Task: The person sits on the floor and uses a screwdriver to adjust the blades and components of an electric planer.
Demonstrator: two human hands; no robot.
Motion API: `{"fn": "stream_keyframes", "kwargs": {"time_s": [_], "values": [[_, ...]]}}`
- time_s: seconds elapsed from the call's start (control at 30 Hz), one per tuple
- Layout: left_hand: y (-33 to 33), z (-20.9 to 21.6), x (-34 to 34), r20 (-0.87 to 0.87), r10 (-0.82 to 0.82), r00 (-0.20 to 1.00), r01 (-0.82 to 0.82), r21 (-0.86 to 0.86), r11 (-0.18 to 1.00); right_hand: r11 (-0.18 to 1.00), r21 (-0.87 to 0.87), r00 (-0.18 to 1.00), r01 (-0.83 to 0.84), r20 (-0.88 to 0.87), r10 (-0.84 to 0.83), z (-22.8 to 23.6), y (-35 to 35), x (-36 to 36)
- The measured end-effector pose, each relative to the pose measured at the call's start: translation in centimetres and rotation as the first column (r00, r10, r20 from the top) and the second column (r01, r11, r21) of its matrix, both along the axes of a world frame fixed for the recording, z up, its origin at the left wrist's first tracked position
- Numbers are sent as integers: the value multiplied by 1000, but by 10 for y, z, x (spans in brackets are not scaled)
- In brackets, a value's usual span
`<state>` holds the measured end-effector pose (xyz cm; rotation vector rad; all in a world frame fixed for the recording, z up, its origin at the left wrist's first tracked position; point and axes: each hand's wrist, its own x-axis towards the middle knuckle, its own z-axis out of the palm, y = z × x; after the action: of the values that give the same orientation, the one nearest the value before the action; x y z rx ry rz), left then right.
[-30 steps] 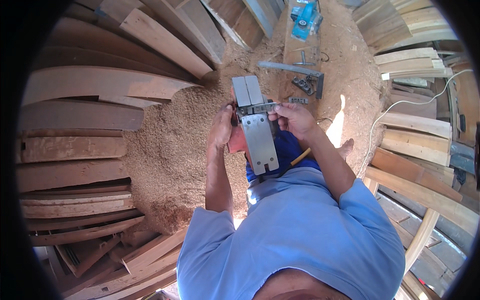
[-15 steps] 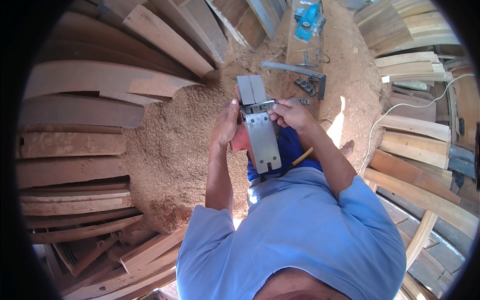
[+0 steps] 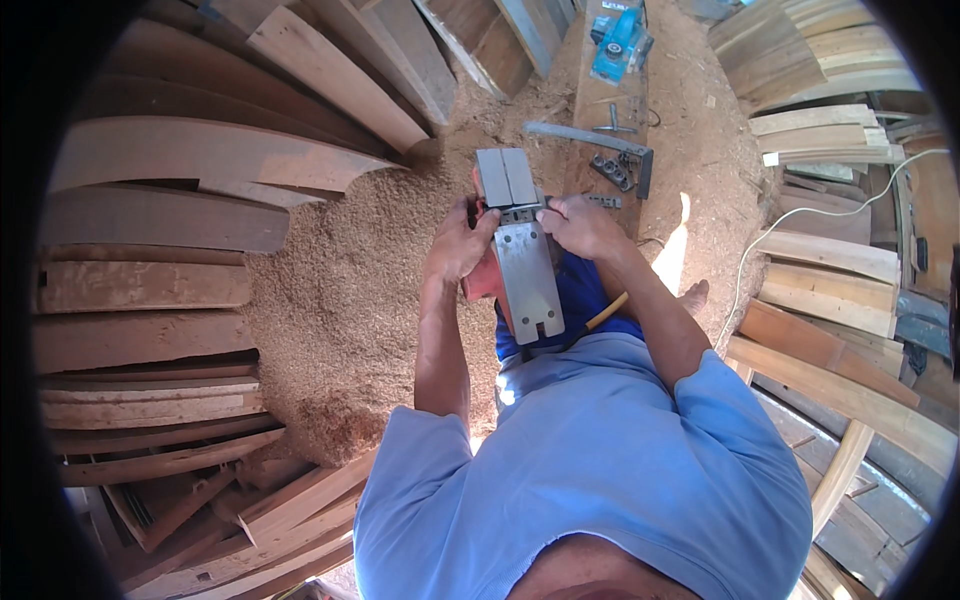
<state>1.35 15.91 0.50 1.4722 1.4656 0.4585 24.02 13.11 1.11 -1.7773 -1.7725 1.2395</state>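
Observation:
An electric hand planer lies upside down over my lap, its grey metal sole facing up. Its red body shows along the left side, and a yellow cord runs beside it. Between the two sole plates sits the cutter slot with a narrow metal planer blade. My left hand is closed around the planer's left side, thumb pressed at the slot's left end. My right hand is closed at the slot's right end, thumb and fingers at the blade's end; its fingertips are partly hidden.
On a wooden board ahead lie a blue power tool, a T-shaped metal tool, an angled metal bar and small metal parts. Sawdust covers the floor. Stacked planks line both sides; a white cable runs at right.
My left thumb has moved right, from the planer's side onto the slot's left end. My right hand has shifted slightly left and up, its thumb now at the slot. The planer has barely moved.

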Motion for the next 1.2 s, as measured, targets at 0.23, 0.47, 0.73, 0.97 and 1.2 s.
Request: {"fn": "stream_keyframes", "kwargs": {"time_s": [0.23,0.47,0.73,0.97,1.2], "values": [[-2,0,-1,67,24,997,-22,-31,999,996,56,995,63,77,-67,19,-12,5],[1,-8,-5,69,-12,998,10,20,1000,868,488,994,96,-85,-62,8,-29,-10],[0,-14,-7,106,-11,994,6,43,999,893,448,998,44,10,-54,12,-39,-24],[2,-16,-7,122,-11,993,6,43,999,894,444,996,62,24,-81,6,-37,-29],[1,-22,-7,159,5,987,-10,30,999,883,469,998,12,49,-39,13,-36,-30]]}}
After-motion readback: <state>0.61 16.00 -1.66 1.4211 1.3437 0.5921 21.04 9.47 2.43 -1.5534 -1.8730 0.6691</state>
